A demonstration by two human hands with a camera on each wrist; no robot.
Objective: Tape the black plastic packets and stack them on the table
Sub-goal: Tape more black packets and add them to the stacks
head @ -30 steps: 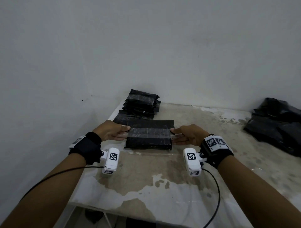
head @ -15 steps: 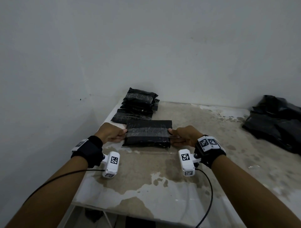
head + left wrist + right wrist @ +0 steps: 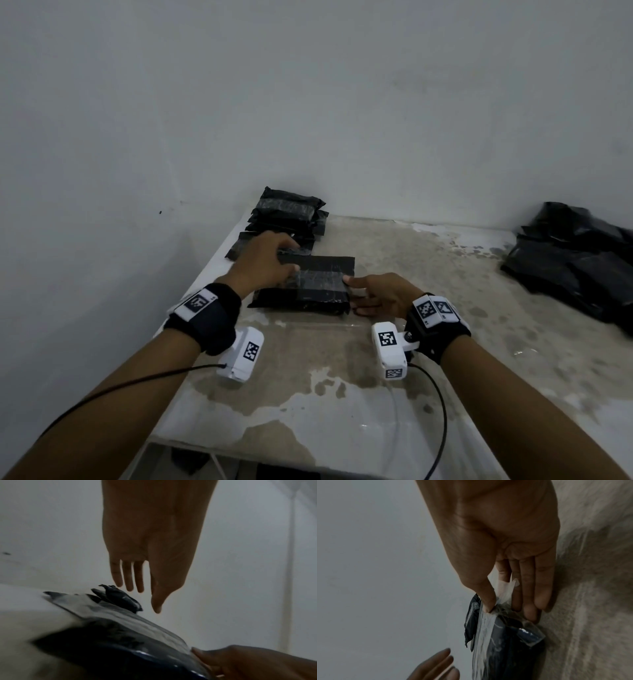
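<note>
Head view: black packet (image 3: 310, 286) lies flat on the desk (image 3: 394, 377), mid-desk, a clear tape band (image 3: 320, 278) running across its top. Left hand (image 3: 265, 263) sits over the packet's 9 o'clock end; left wrist view shows its fingers (image 3: 127, 577) straight and spread just above the plastic, holding nothing. Right hand (image 3: 380, 296) is at the 3 o'clock end; right wrist view shows thumb and fingers (image 3: 529, 585) pinching the loose tape tail against the packet's edge.

Stack of taped packets (image 3: 291, 216) stands at 11 o'clock, against the wall, just behind the working packet. Heap of loose black bags (image 3: 575, 260) lies at 2 o'clock, well apart.

Handling, as a judgement: the packet looks light, soft and slippery, its film crinkled, contents hidden. It would likely sag if lifted by one corner. Best hold seems both short ends, or flat under the taped middle.

No open containers in view.
</note>
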